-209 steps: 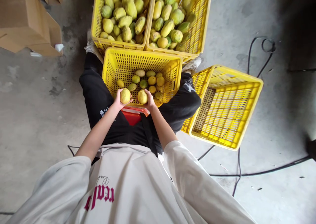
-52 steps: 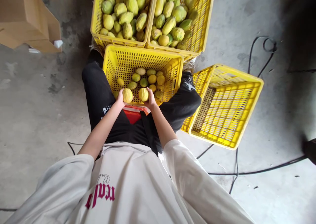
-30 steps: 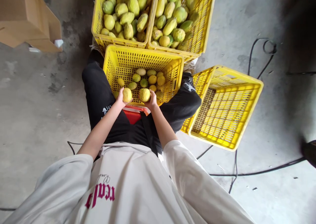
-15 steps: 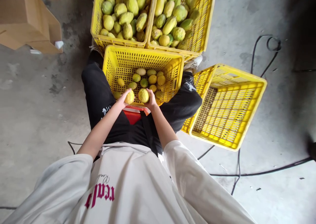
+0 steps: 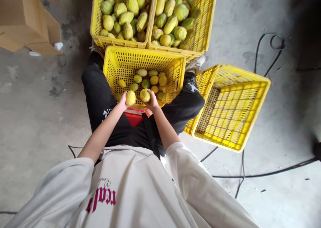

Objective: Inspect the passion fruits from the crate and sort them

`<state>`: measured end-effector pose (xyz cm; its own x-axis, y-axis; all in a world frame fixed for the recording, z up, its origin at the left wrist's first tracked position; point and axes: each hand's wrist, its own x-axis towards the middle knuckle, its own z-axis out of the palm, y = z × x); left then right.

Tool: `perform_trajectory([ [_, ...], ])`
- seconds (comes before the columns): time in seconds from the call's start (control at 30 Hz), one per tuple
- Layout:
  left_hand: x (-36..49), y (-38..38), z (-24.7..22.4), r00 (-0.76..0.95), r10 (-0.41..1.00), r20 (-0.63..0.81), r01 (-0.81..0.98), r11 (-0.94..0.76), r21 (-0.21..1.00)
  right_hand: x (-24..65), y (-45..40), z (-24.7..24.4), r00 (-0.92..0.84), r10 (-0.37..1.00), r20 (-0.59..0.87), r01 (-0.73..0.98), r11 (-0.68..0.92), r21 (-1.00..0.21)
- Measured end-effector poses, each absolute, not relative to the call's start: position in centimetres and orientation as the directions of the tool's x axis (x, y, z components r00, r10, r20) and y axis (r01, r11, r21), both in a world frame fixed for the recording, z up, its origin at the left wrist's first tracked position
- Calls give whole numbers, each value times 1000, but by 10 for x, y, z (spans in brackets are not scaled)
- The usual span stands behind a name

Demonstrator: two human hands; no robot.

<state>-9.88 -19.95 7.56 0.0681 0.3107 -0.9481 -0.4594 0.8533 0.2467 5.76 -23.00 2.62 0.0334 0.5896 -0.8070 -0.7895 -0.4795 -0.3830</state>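
Observation:
My left hand (image 5: 122,101) grips a round yellow fruit (image 5: 130,98) from its left side, over the near edge of the yellow crate (image 5: 144,50) between my legs. In my right hand (image 5: 152,102) is another yellow fruit (image 5: 145,95) with greenish streaks, its right side covered by my fingers. The two fruits are level with each other and a small gap separates them. Several loose yellow and green fruits lie on the crate's slotted floor just beyond, among them a dark green one (image 5: 145,84) and a small yellow one (image 5: 121,83). Their exact kind I cannot tell.
Two yellow crates, left (image 5: 117,40) and right (image 5: 212,23), stand at the back, heaped with yellow-green fruit. Another yellow crate (image 5: 255,116) lies tipped at my right. Cardboard boxes (image 5: 22,23) are at the far left. A black cable (image 5: 276,171) crosses the concrete floor.
The fruit in my left hand has turned slightly and shows more of its face. My right hand's fruit has also turned a little. The whole view has shifted slightly.

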Motion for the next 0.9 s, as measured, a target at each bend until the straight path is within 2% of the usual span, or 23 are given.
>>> perform_trajectory([
  [0.13, -101, -199, 77, 90, 347, -934, -435, 857, 276, 57, -230, 25, 1, 571, -821, -798, -495, -345],
  [0.3, -101, -201, 75, 86, 388, -918, -430, 845, 317, 57, -230, 22, 17, 633, -774, -778, -479, -408],
  [0.47, -102, -203, 76, 151, 361, -920, -428, 863, 268, 56, -230, 22, 10, 635, -773, -755, -502, -422],
  [0.7, -100, -200, 78, 67, 362, -930, -503, 817, 282, 54, -230, 28, 17, 618, -786, -774, -489, -402],
  [0.9, -102, -199, 70, 102, 283, -954, -463, 862, 206, 59, -231, 25, -7, 577, -817, -760, -534, -370],
])
